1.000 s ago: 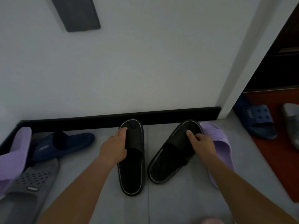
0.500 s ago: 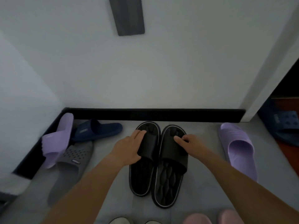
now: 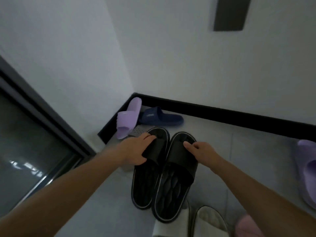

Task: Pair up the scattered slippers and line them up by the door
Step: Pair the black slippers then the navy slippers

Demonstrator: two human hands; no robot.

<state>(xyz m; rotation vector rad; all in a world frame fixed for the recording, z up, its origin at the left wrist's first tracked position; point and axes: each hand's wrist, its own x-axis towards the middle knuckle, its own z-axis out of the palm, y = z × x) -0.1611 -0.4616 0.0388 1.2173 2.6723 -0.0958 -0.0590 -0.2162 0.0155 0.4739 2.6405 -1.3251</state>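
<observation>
Left hand and right hand still grip the black slippers — now near the corner's lilac slipper.

Unreadable label on navy slipper strap

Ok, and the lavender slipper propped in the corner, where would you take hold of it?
Probably the strap band of the lavender slipper, pinched from the room side, away from the wall. It leans tilted against the black baseboard, which blocks the wall side, while the strap arches up toward the room.
</observation>
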